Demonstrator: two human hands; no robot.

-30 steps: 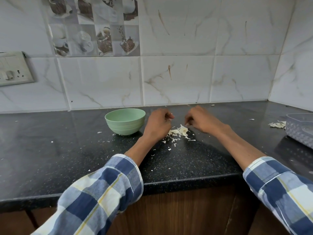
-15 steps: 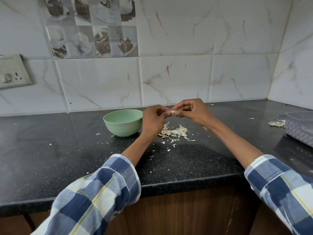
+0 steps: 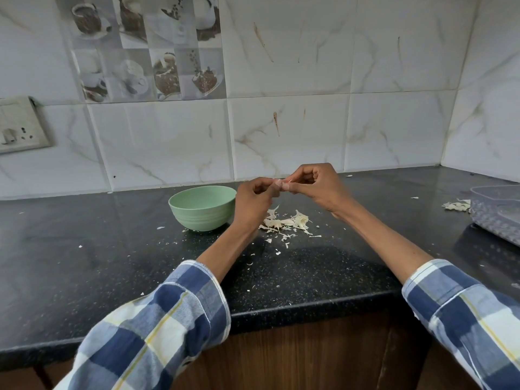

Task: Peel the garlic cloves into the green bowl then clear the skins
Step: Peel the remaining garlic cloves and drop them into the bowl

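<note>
Fingers (image 3: 277, 184) of both hands meet above the counter (image 3: 84, 249). Bowl (image 3: 202, 207) sits left of and below them, skins (image 3: 287, 223) directly beneath, tray (image 3: 498, 212) far right.

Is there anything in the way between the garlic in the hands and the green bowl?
Nothing visible blocks it. Both the left hand and right hand pinch the garlic clove above the counter, and the green bowl sits open just beside the left hand. The pile of skins lies below the hands, not toward the bowl.
</note>
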